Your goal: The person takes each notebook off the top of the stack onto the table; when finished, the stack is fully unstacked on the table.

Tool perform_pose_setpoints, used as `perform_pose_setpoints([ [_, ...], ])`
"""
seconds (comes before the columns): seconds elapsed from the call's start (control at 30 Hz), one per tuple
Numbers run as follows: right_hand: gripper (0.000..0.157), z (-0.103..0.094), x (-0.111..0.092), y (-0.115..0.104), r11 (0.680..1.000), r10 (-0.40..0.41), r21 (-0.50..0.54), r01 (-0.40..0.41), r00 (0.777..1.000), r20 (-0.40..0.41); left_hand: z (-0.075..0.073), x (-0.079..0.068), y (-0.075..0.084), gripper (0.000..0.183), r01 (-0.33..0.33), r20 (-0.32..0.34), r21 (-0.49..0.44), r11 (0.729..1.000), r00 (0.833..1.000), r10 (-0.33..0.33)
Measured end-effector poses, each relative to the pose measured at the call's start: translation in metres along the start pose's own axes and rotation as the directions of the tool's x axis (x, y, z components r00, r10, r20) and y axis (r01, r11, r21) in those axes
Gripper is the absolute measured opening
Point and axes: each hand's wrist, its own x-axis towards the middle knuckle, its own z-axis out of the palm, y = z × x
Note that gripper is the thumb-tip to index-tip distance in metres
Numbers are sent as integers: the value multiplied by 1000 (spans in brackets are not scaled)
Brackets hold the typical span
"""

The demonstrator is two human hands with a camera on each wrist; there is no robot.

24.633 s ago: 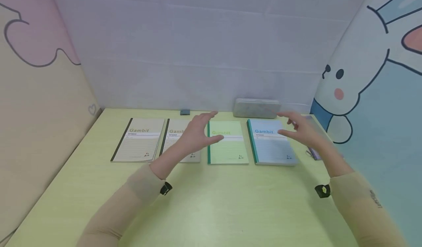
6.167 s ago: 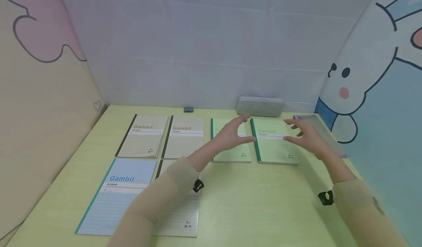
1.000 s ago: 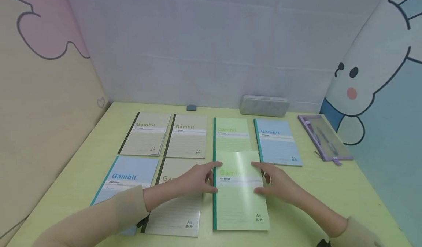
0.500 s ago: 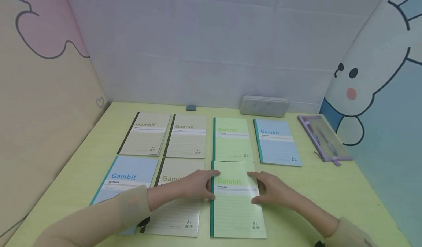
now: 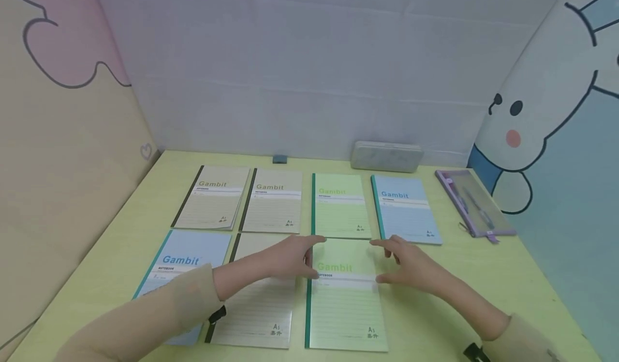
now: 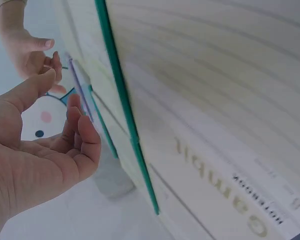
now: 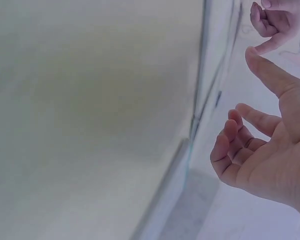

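A green Gambit notebook (image 5: 345, 313) with a dark green spine lies flat in the front row, its top edge along the bottom of another green notebook (image 5: 338, 217). My left hand (image 5: 292, 255) is over its upper left side, thumb and forefinger apart. Over the upper right side is my right hand (image 5: 411, 265), its fingers loosely bent. Both wrist views show the left palm (image 6: 40, 155) and the right palm (image 7: 270, 165) holding nothing, raised from the covers. Left of the green one lie a beige notebook (image 5: 258, 319) and a blue notebook (image 5: 198, 244), both partly hidden by my left arm.
The back row also has two beige notebooks (image 5: 210, 201) and a blue notebook (image 5: 406, 211). Behind stand a grey case (image 5: 387, 157) and a small dark block (image 5: 279, 159). A purple-edged mesh pouch (image 5: 476, 203) with pens lies by the table's right edge.
The green notebook, earlier on the back-right pile, has come to the front row and slid down below the other green one. Both hands have just let go and risen. Blue now tops that pile.
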Motion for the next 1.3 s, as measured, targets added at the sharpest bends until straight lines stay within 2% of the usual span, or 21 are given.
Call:
perform_pose_setpoints([
  [0.17,69,-25,1,8,999,-27,-23,25,997,-73,-21,14,9,77,-61,-59,-30,998,997,59],
  [0.3,65,-42,4,20,996,-54,-73,42,985,-162,-31,26,17,77,-98,-90,-68,993,992,91],
  [0.47,66,-60,10,42,993,-70,-114,42,965,-252,-31,50,28,81,-110,-131,-98,989,987,97],
  [0.67,65,-71,21,82,991,-101,-117,66,941,-323,-27,84,39,86,-151,-191,-145,978,974,122],
  [0.73,65,-72,25,95,992,-93,-110,60,940,-328,-24,94,42,87,-156,-213,-155,976,970,121],
  [0.9,66,-71,31,122,999,-23,-42,11,955,-294,-16,119,42,90,-145,-235,-166,975,966,103],
  [1.13,70,-70,37,146,998,45,41,-37,974,-222,0,148,42,93,-101,-190,-232,967,980,57],
  [1.3,76,-65,44,158,992,85,101,-70,984,-155,11,166,41,98,-83,-136,-224,971,989,53],
])
